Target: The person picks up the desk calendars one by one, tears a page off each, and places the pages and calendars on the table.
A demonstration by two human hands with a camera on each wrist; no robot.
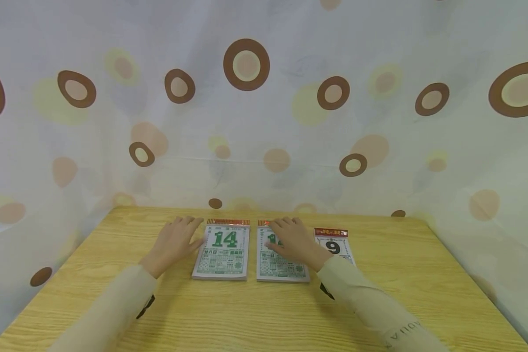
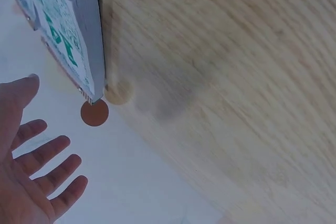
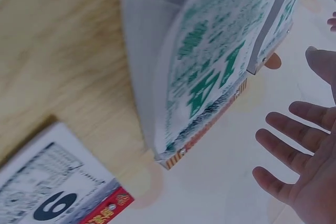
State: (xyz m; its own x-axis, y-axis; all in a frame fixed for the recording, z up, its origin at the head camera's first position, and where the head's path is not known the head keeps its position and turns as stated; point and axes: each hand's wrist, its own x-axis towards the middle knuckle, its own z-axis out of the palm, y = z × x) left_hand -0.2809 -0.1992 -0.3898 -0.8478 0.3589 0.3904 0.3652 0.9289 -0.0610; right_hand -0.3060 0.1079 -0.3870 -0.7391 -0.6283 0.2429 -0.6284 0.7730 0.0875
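Three tear-off calendars lie on a wooden table. The left calendar (image 1: 222,264) shows a green 14; beside its left edge is my left hand (image 1: 172,246), fingers spread, with the thumb near the pad. Over the middle calendar (image 1: 281,271), also printed in green, hovers my right hand (image 1: 296,243), covering part of its number. In the right wrist view the fingers (image 3: 286,148) are spread and apart from the pad. A smaller calendar (image 1: 332,239) with a black 9 and red header lies to the right, partly behind my right sleeve.
The wooden table (image 1: 229,318) reaches back to a pale curtain (image 1: 264,122) with brown and beige circles, which also hangs along both sides. A dark strap part (image 1: 146,307) shows under the left sleeve.
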